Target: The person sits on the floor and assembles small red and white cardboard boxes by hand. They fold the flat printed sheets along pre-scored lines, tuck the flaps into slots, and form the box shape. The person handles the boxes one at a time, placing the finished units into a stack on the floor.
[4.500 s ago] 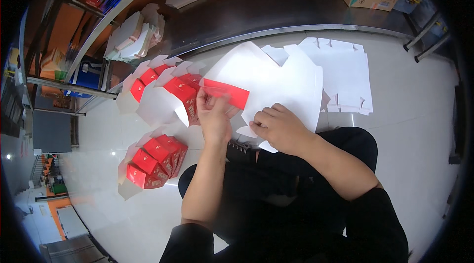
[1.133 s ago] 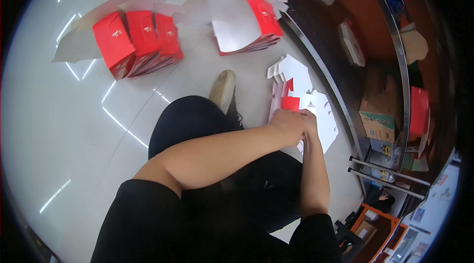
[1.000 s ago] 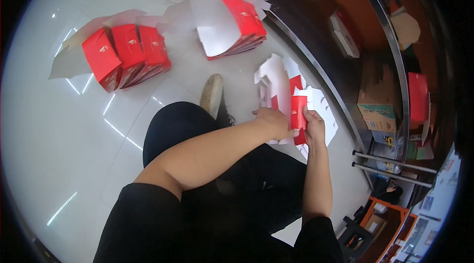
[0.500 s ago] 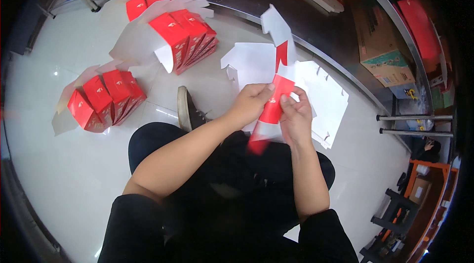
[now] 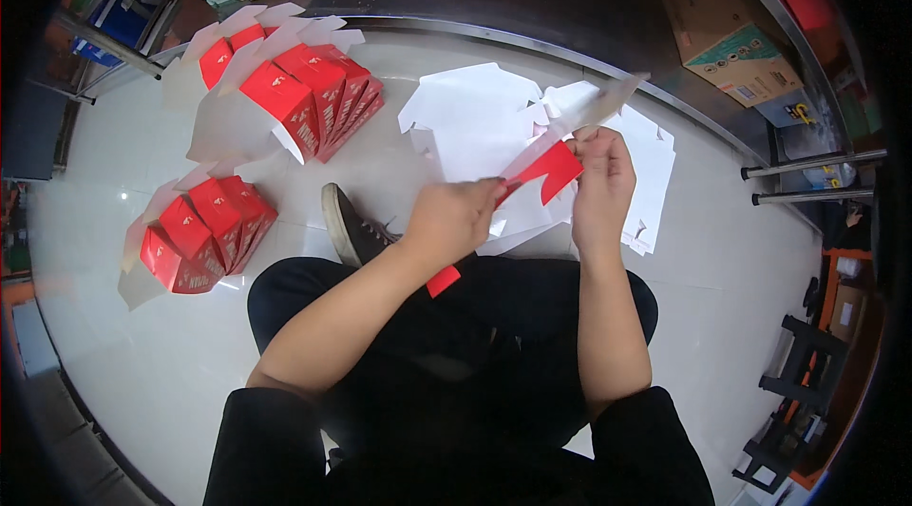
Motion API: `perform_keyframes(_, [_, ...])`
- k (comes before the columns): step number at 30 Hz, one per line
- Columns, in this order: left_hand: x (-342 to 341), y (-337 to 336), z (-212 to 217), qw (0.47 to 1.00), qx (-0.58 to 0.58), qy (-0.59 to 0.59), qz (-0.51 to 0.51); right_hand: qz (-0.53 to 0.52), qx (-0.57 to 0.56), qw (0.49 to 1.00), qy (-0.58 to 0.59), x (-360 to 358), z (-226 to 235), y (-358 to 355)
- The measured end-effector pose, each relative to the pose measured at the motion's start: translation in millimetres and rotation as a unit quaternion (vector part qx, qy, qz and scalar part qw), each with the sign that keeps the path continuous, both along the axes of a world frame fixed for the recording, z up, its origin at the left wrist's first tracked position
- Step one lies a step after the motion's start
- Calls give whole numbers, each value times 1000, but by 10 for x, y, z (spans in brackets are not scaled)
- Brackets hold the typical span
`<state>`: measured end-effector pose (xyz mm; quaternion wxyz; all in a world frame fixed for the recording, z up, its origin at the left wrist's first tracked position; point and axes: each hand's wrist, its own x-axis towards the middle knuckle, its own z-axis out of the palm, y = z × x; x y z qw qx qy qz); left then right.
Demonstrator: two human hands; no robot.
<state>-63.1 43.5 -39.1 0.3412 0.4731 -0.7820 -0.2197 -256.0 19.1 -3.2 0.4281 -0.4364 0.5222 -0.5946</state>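
Note:
Between my two hands is a partly folded red-and-white paper carton (image 5: 553, 171). My left hand (image 5: 450, 218) is closed on its near left end, fingertips pinching the edge. My right hand (image 5: 603, 181) pinches the far right part, next to a red panel with a curved cut-out. A pale flap sticks up past the right fingers, and a small red end shows below my left wrist. Beneath the hands, white flat carton blanks (image 5: 465, 116) lie spread on the floor, partly hidden by the held carton.
To the left stand nested red cartons with white flaps, in a near group (image 5: 214, 226) and a farther group (image 5: 304, 93). My shoe (image 5: 353, 226) is beside them. Ahead is a metal shelf edge (image 5: 494, 34), with a cardboard box (image 5: 727, 40) at right. Metal legs (image 5: 807, 164) jut in.
The carton has turned from upright, red face up, to a slant with its pale flap toward the upper right. My left hand has moved left and nearer; the right has shifted slightly right. The view has shifted.

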Motion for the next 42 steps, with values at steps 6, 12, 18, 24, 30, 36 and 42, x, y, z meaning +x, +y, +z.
perform_keyframes(6, [22, -16, 92, 991, 70, 77, 84, 66, 81, 994, 38, 1, 186, 50])
perform_keyframes(12, [97, -86, 139, 961, 184, 190, 80, 57, 10, 984, 169, 228, -161, 165])
perform_keyframes(18, [-10, 24, 83, 962, 133, 240, 2, 125, 100, 984, -76, 302, 12, 156])
perform_keyframes(24, [77, 23, 218, 976, 102, 190, 4, 85, 46, 983, -156, 307, 30, 196])
perform_keyframes(30, [29, 45, 301, 956, 100, 275, 34, -40, -94, 987, 124, 234, -87, 179])
perform_keyframes(36, [22, 67, 150, 936, 58, 345, 44, 16, -35, 999, -9, 415, 80, 217])
perform_keyframes(42, [10, 65, 58, 935, 31, 349, 49, 83, 69, 993, 46, 448, 20, 270])
